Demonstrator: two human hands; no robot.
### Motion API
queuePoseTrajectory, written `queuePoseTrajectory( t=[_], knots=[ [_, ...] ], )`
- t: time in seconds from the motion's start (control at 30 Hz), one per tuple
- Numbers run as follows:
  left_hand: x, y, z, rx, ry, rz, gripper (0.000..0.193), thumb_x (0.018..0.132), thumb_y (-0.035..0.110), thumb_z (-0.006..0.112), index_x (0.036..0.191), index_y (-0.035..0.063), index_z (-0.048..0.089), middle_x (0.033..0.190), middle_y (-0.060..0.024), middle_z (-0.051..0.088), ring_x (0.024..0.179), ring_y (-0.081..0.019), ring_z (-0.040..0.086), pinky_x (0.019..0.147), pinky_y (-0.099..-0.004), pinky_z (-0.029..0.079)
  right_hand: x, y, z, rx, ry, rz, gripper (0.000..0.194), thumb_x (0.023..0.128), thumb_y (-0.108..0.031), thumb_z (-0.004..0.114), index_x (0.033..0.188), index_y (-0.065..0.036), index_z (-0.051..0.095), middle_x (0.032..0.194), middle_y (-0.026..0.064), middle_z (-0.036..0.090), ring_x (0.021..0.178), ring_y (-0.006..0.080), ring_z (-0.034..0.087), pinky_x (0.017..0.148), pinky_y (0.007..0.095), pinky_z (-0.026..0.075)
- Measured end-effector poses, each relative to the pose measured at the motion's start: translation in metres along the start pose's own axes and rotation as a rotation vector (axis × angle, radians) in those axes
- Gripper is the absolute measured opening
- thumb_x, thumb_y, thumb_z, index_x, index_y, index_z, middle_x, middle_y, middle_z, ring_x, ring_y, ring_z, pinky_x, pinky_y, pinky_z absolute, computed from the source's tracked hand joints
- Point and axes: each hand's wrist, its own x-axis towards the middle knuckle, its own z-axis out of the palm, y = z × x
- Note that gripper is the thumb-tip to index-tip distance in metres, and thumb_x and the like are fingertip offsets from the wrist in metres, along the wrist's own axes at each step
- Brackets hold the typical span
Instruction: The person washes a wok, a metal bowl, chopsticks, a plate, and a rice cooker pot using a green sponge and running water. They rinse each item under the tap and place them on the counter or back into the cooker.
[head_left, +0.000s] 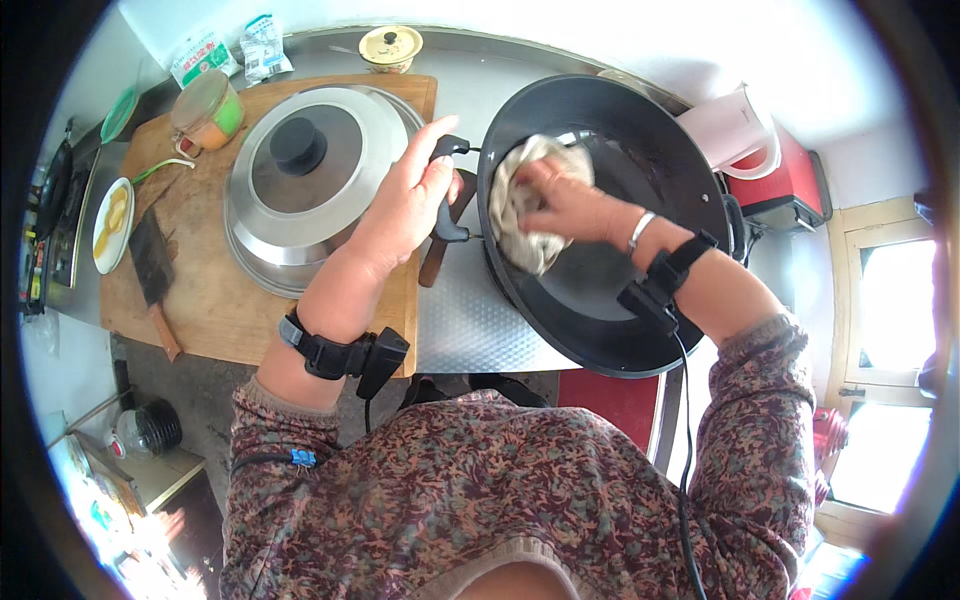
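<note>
A large black wok (600, 300) sits tilted in view on the right side of the counter. My left hand (401, 195) grips its black loop handle (450, 225), with the index finger stretched out and the fingertips reaching through the loop. Inside the wok, my right hand (566, 202) presses a crumpled pale cloth (536, 251) against the left inner wall; hand and cloth are slightly blurred. A steel lid (345, 210) with a glass centre and black knob lies left of my left hand, over a wooden cutting board (195, 307).
A cleaver (154, 259) lies on the board, near a plate of yellow pieces (112, 225) and a lidded cup (210, 112). A wooden handle (435, 259) shows beneath the wok's handle. Behind stand packets (262, 49) and an enamel pot (390, 52); a pink kettle (724, 131) is at right.
</note>
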Motion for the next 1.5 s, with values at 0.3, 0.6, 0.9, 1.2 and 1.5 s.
queuePoseTrajectory(
  t=[0.3, 0.6, 0.9, 1.2, 1.5],
  knots=[
    [-0.002, 0.002, 0.002, 0.022, 0.039, -0.027, 0.042, 0.097, 0.009, 0.039, 0.138, 0.0073, 0.038, 0.075, -0.0005, 0.046, 0.069, -0.0083, 0.043, 0.067, -0.0213, 0.038, -0.045, -0.055, 0.001, -0.025, -0.147, -0.452, 0.035, 0.065, -0.004, 0.067, 0.096, -0.006, 0.050, 0.105, 0.0140, 0.047, 0.102, 0.0332, 0.053, 0.083, 0.0408, 0.050],
    [-0.003, 0.006, 0.000, 0.013, 0.007, -0.053, 0.043, 0.096, 0.008, 0.039, 0.139, 0.0093, 0.037, 0.074, -0.0006, 0.046, 0.067, -0.0080, 0.043, 0.062, -0.0208, 0.039, -0.002, 0.042, -0.056, -1.139, 0.250, 0.065, 0.030, 0.079, -0.018, 0.059, 0.108, -0.026, 0.058, 0.112, -0.0005, 0.048, 0.108, 0.0186, 0.049, 0.079, 0.0363, 0.049],
    [-0.001, -0.003, 0.005, -0.109, 0.064, -0.030, 0.038, 0.095, 0.007, 0.039, 0.133, 0.0073, 0.042, 0.076, -0.0028, 0.049, 0.069, -0.0090, 0.046, 0.065, -0.0229, 0.041, -0.123, 0.000, -0.043, -0.188, -0.572, 0.477, 0.076, 0.083, -0.053, 0.057, 0.128, 0.006, 0.044, 0.128, 0.0265, 0.048, 0.118, 0.0386, 0.049, 0.100, 0.0393, 0.039],
    [0.002, -0.008, 0.003, -0.137, 0.063, -0.043, 0.037, 0.094, 0.008, 0.040, 0.131, 0.0071, 0.043, 0.078, -0.0024, 0.049, 0.069, -0.0085, 0.047, 0.065, -0.0227, 0.041, -0.114, -0.111, -0.020, 0.314, -0.160, -0.107, 0.059, 0.074, -0.029, 0.076, 0.116, -0.002, 0.046, 0.108, 0.0164, 0.054, 0.102, 0.0324, 0.056, 0.087, 0.0371, 0.045],
    [0.005, -0.006, -0.053, 0.458, 0.025, 0.173, 0.036, 0.093, 0.024, 0.057, 0.125, 0.0089, 0.051, 0.084, -0.0047, 0.058, 0.069, -0.0133, 0.054, 0.067, -0.0273, 0.046, -0.230, -0.132, 0.018, -0.599, 0.259, 0.064, 0.024, 0.058, -0.016, 0.075, 0.077, -0.018, 0.060, 0.089, 0.0022, 0.050, 0.087, 0.0266, 0.054, 0.075, 0.0392, 0.048]
  ],
)
